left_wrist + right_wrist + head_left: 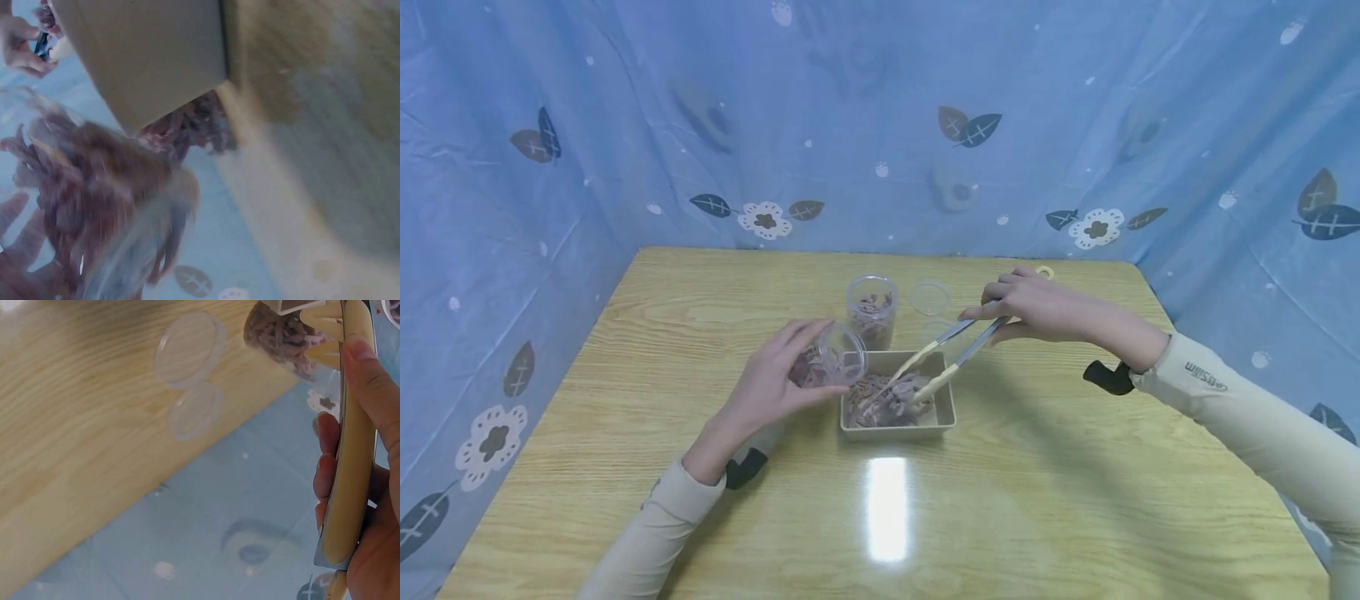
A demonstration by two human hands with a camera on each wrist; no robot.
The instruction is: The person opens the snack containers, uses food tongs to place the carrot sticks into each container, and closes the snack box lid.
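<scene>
While the left hand [775, 377] grips a jar [835, 360] tipped toward the tray [895, 434]'s left end, likely so shreds [897, 407] transfer without spilling, the right hand [1036, 305]'s grip is round tongs [974, 350], tips spread among shreds in the tray. Second jar [872, 321] upright just beyond; lids [190, 351] lie off to its right on the worktop [1060, 492].

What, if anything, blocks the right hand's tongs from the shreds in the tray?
Nothing visible does: the tongs, held in the right hand, reach down into the tray, their tips at the shreds.
</scene>
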